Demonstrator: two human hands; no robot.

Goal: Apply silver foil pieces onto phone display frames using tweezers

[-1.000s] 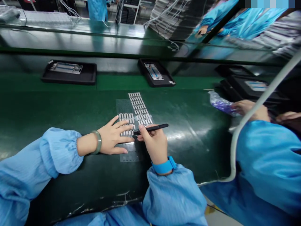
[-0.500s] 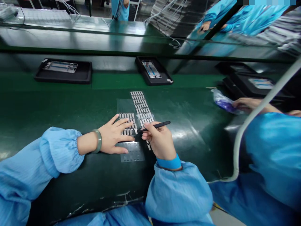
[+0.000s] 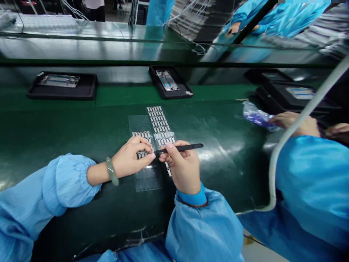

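Black tweezers (image 3: 191, 147) are gripped in my right hand (image 3: 185, 169), their tip pointing left to my other hand's fingertips. My left hand (image 3: 132, 155) has its fingers curled, thumb and fingers meeting near that tip; whatever they hold is too small to make out. Under my left hand lies a clear sheet (image 3: 148, 182) with rows of small metal pieces on its middle part. A longer strip of small metal pieces (image 3: 159, 120) runs slanting beside it, its lower part hidden by my right hand.
Two black trays (image 3: 87, 92) (image 3: 166, 92), each holding a metal phone frame, stand at the back of the green table (image 3: 109, 123). At right, a person's hand (image 3: 297, 122) touches a purple-and-clear plastic bag (image 3: 255, 115). A pale hose (image 3: 275, 160) curves down there.
My left hand has gone from spread flat on the sheet to curled, its fingertips drawn to the tweezers' tip. The view has shifted slightly, so the trays and sheets appear further left.
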